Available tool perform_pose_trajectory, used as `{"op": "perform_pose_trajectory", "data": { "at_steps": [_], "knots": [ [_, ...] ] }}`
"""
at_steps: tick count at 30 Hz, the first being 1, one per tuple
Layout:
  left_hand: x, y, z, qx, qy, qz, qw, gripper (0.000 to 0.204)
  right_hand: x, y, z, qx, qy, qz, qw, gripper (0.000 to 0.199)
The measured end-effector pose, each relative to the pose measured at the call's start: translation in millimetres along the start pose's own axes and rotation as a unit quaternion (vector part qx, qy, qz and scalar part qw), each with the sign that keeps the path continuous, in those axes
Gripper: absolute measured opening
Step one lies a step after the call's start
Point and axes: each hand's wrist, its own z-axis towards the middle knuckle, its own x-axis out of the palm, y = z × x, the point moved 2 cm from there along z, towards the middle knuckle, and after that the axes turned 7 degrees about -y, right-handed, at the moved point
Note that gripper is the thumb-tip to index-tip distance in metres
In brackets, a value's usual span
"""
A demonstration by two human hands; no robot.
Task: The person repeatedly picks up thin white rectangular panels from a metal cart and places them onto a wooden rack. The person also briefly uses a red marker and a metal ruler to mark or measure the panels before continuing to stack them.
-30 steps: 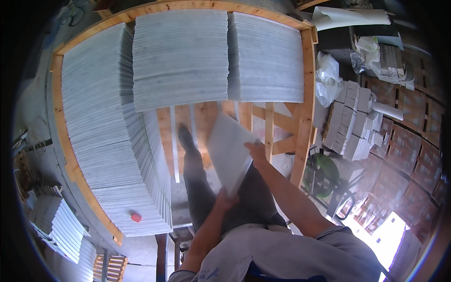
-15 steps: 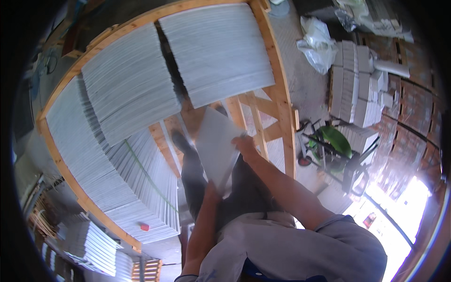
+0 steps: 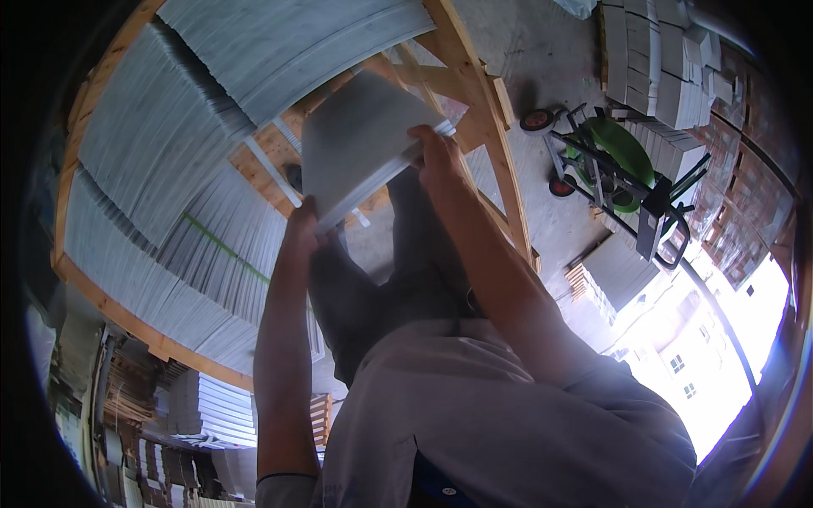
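Note:
In front of my legs I carry a thin stack of flat grey sheets point(image 3: 364, 135), tilted, its layered pale edge facing me. My left hand point(image 3: 303, 222) is closed on the near left corner. On the right side, my right hand point(image 3: 439, 157) grips the other corner with the thumb on top. Around this stand tight rows of similar grey panels point(image 3: 144, 127) in a wooden crate frame point(image 3: 483, 127). Another block of panels point(image 3: 313, 42) lies just beyond the held stack. A green strap point(image 3: 222, 245) crosses the panels at left.
A hand truck point(image 3: 618, 186) with a green part and black wheels stands at right. Behind it are white stacked boxes point(image 3: 656, 59) and wrapped pallets point(image 3: 728, 203). Wooden slats of the crate floor point(image 3: 258, 173) lie near my feet. Bright daylight enters at lower right.
The sheets have moved up and away from my body, turning so their layered edge shows. Both hands moved forward with them. My view has shifted, with the crate further left and up.

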Motion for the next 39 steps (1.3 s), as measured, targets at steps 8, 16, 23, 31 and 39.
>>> {"op": "perform_pose_trajectory", "data": {
  "at_steps": [8,16,23,31,39],
  "knots": [
    [15.2,-57.9,-8.8,0.054,0.036,0.090,0.994,0.039,9.5,27.4,13.7,-0.025,0.027,0.060,0.998,0.030],
    [26.0,-94.5,-5.5,0.062,0.017,0.111,0.992,0.035,18.4,29.4,38.8,-0.047,0.042,0.080,0.995,0.035],
    [32.2,-109.6,-6.6,0.062,0.023,0.114,0.991,0.032,29.5,39.9,49.2,-0.049,0.025,0.087,0.995,0.046],
    [30.7,-108.4,-3.2,0.058,0.019,0.106,0.992,0.029,28.3,38.8,50.5,-0.033,0.027,0.051,0.998,0.044],
    [16.8,-99.9,-0.4,0.048,0.125,-0.180,0.974,0.040,34.0,36.7,62.2,-0.039,0.051,0.061,0.996,0.045]
  ]
}}
